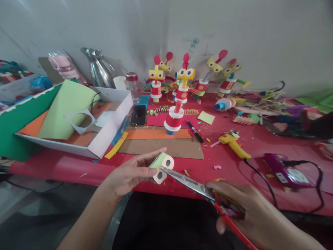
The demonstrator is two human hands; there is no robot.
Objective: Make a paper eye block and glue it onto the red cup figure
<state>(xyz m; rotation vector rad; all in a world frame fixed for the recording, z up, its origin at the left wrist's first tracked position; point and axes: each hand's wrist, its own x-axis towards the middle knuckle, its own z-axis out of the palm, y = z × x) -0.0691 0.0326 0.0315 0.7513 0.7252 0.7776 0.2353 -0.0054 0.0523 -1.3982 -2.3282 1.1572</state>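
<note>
Between the thumb and fingers of my left hand point(132, 172) is a small green paper head point(158, 161) with two round white eyes, each with a dark pupil. My right hand point(240, 201) is closed round the handles of a pair of scissors point(191, 184), red and yellow at the grips. The blades point left, and their tips meet the head beside the eyes; whether they touch the paper or only overlap it I cannot tell. Beyond my hands stands a red and white paper-cup body point(173, 119) with folded-paper arms and no head.
Several finished paper-cup figures point(182, 86) stand by the wall. A white box point(109, 125) of coloured paper sits at left. On the right lie a yellow glue gun point(235, 146) with its cord, a purple power strip point(288, 170) and a heap of paper scraps point(270, 95). A marker point(195, 132) lies mid-table.
</note>
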